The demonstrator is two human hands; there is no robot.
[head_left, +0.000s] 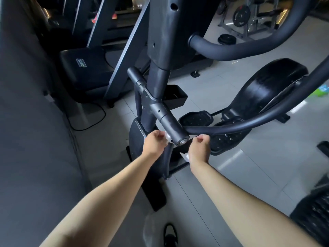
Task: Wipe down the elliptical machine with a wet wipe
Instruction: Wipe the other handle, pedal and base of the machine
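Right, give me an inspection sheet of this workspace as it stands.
Surface: grey tiled floor.
Job's things: black elliptical machine; white wet wipe at the near end of its black cylindrical cross bar.
Clutter: blurred green and blue packet on floor, far right.
Hands: left hand and right hand, fingers curled, each gripping the wipe, either side of the bar end.
Cables: black cable looped on floor, left.
Surroundings: black treadmill, weight plates behind.

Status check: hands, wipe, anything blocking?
Left hand and right hand each grip the wipe. Wipe at the crossbar near end, partly hidden. Nothing blocking.
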